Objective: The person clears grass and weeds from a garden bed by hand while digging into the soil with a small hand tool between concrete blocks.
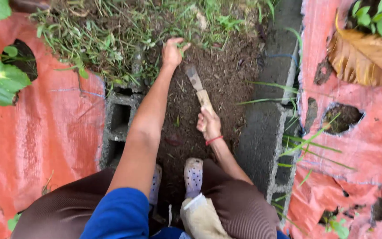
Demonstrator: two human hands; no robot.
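Note:
I squat over a strip of dark bare soil (219, 75) between two beds. My left hand (173, 51) reaches far forward, its fingers closed on a tuft of green grass (183, 44) at the edge of the weedy patch (111, 31). My right hand (208, 124), with a red band at the wrist, grips the wooden handle of a short flat-bladed digging knife (195, 79). The blade points forward and lies on the soil just right of my left wrist.
Grey concrete blocks (119, 119) border the soil on the left and others (266, 137) on the right. Orange-red plastic sheeting (36, 141) with planting holes covers both beds. A dry brown leaf (363, 57) lies top right. My feet in perforated shoes (194, 177) stand on the soil.

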